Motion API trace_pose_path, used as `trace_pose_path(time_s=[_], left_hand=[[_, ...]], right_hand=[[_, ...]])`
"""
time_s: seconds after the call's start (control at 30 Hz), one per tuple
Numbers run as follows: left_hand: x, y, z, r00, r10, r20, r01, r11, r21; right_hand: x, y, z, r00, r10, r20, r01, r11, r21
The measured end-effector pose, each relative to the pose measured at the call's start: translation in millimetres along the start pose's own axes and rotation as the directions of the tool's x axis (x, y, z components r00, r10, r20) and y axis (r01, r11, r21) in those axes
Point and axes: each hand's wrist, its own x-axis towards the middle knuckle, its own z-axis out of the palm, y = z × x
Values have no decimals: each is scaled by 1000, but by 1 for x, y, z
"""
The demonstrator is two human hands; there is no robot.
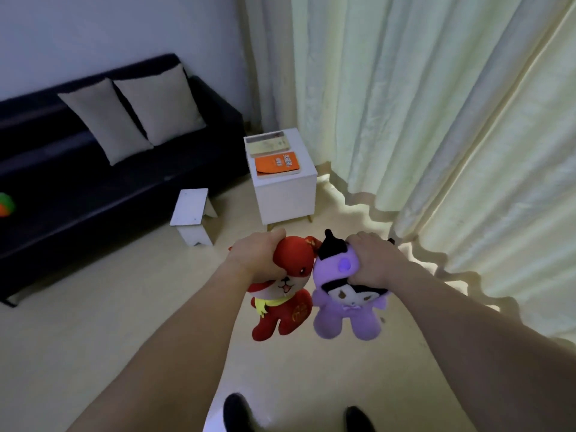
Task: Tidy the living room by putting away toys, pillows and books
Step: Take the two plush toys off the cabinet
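Currently: two plush toys held by the head, above the floor

Left hand (258, 257) grips the red plush dog toy (282, 294) by the top of its head; the body hangs below the fist. Right hand (371, 260) clenches the hood of the purple plush doll (346, 307); the body likewise hangs below. Both toys touch side by side. Beyond stand a small white stool (191, 210), a white cube side table (290, 194) bearing an orange book (277, 163), and a dark sofa (62, 194) with two beige pillows (131, 113).

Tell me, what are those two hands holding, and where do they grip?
Left hand grips the red plush toy by its head; right hand grips the purple plush toy by its head.
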Motion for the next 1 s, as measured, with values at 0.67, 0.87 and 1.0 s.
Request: trace_pose_path(time_s=[0.67, 0.87, 1.0], left_hand=[[3, -383, -114, 989, -148, -21, 146, 987, -68], [51, -478, -146, 978, -207, 1, 207, 976, -68], [83, -543, -185, 974, -228, 2, 227, 972, -67]], right_hand=[[242, -316, 13, 994, -106, 11, 106, 993, -47], [349, -379, 12, 987, -162, 11, 163, 986, -37], [429, -425, -5, 983, -184, 17, 184, 983, 9]])
